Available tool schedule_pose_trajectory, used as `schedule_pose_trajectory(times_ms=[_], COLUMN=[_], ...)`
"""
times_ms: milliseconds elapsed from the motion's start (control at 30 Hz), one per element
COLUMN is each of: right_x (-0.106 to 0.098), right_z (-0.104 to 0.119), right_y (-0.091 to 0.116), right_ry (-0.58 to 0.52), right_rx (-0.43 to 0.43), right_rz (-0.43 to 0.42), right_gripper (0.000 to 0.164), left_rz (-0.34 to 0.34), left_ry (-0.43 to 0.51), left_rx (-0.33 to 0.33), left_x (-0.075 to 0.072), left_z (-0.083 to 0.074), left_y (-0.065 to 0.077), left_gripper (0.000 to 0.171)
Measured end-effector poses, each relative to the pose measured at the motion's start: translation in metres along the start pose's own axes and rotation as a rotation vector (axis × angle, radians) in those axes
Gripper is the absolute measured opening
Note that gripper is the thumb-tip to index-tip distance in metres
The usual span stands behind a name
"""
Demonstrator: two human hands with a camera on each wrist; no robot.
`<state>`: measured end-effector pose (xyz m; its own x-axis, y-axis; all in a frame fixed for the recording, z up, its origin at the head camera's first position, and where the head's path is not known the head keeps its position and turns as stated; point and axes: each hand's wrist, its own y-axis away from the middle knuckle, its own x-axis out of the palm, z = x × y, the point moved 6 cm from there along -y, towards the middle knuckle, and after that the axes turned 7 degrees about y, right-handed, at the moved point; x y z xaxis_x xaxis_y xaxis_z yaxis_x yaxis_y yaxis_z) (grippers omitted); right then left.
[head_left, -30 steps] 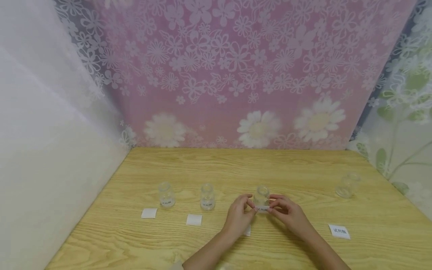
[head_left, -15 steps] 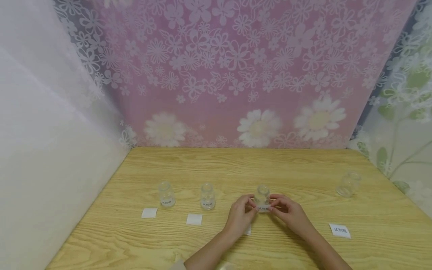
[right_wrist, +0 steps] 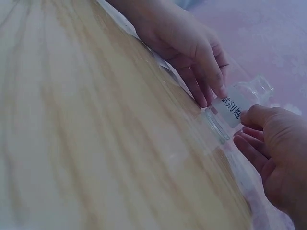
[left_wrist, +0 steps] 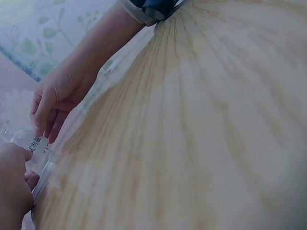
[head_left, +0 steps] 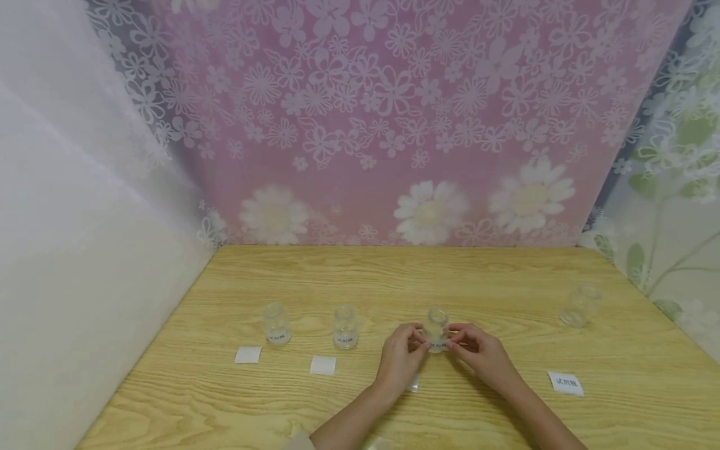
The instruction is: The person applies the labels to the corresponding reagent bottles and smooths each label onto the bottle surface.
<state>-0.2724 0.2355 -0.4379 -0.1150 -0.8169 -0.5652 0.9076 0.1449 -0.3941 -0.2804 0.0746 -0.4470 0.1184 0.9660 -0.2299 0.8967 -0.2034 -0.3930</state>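
A small clear glass bottle (head_left: pixel 437 325) stands on the table between both hands. Across its lower front lies a white paper label (right_wrist: pixel 233 108) with black printed characters. My left hand (head_left: pixel 400 357) holds the label's left edge, thumb in front. At the right edge, my right hand (head_left: pixel 485 357) pinches it in the same way, its thumb (right_wrist: pixel 256 115) against the paper. The label sits against the glass; how firmly it sticks I cannot tell. In the left wrist view, the right hand (left_wrist: pixel 60 98) and the left hand (left_wrist: pixel 13 179) meet at the bottle, partly hidden.
Two bottles with printed labels, a far-left bottle (head_left: pixel 276 325) and a second bottle (head_left: pixel 345 328), stand on the wood-grain table (head_left: pixel 360 275). White paper squares (head_left: pixel 248 355) lie before them. At right are an unlabelled bottle (head_left: pixel 580 306) and a printed label (head_left: pixel 565 383).
The label between my hands has gone from a flat strip before the bottle to lying close against its lower front. Both hands have barely shifted.
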Motion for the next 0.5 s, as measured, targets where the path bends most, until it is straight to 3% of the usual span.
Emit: schedule_pose_trajectory(times_ms=[333, 500], right_x=[0.0, -0.0006], right_z=[-0.0009, -0.002], right_y=[-0.0019, -0.0025], right_ry=[0.026, 0.001], right_rx=[0.047, 0.08], right_rz=[-0.017, -0.018], right_gripper=[0.007, 0.009], left_rz=[-0.034, -0.045], left_ry=[-0.018, 0.01], left_rx=[0.033, 0.003], left_x=[-0.0026, -0.004], left_z=[-0.0014, 0.0], left_y=[-0.0014, -0.0025], left_gripper=[0.013, 0.015])
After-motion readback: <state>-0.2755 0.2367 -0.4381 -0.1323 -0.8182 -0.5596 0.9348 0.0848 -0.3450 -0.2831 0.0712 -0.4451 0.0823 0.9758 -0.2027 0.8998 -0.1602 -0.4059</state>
